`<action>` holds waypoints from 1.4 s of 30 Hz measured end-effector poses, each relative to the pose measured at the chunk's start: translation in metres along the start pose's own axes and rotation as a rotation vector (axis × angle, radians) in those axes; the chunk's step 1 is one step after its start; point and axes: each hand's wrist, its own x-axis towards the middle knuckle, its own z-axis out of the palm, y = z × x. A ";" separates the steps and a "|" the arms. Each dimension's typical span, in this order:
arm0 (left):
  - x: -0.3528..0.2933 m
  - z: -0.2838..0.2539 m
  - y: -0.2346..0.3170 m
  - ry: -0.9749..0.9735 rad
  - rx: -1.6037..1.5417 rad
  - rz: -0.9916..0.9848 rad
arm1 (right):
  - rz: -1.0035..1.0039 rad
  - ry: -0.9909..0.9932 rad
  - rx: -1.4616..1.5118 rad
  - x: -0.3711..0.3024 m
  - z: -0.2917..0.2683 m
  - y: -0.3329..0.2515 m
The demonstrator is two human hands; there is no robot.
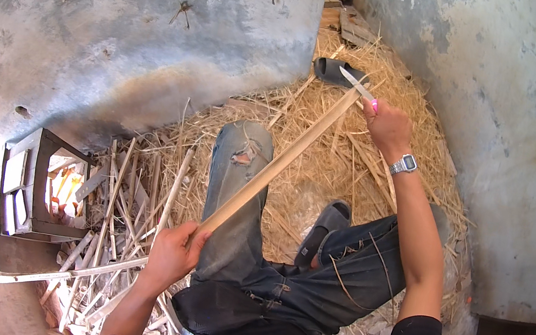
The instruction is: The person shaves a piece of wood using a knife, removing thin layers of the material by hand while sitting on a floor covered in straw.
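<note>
My left hand [173, 256] is closed around the near end of a long flat wooden strip [284, 159], possibly split bamboo. The strip slants up and to the right across my raised left knee. My right hand [388, 127], with a metal watch at its wrist, grips a knife [358, 83] by its pink handle. The blade points up and left and crosses the strip's far end. Whether the edge bites into the wood is too small to tell.
Pale shavings [399, 76] cover the floor ahead, with a dark slipper [335, 72] on them. Several split sticks [109, 211] lie heaped at my left, beside a wooden frame [28, 186]. Weathered walls [165, 20] rise ahead and to the right.
</note>
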 end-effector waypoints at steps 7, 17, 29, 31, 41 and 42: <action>0.009 -0.008 -0.004 0.009 0.012 -0.019 | -0.013 -0.122 0.178 0.024 -0.013 -0.032; 0.024 0.004 -0.004 0.013 0.031 -0.085 | -0.302 -0.289 0.329 -0.037 -0.039 -0.088; 0.052 0.036 0.012 0.154 0.202 0.009 | -0.248 -0.553 0.613 -0.083 -0.071 -0.159; 0.054 0.037 0.014 0.209 0.210 0.061 | -0.264 -0.531 0.608 -0.084 -0.071 -0.160; 0.035 0.043 -0.008 0.316 0.177 0.105 | 0.039 -0.268 0.421 -0.036 -0.004 -0.073; 0.032 0.041 -0.009 0.293 0.163 0.082 | 0.073 -0.133 0.365 -0.027 0.005 -0.048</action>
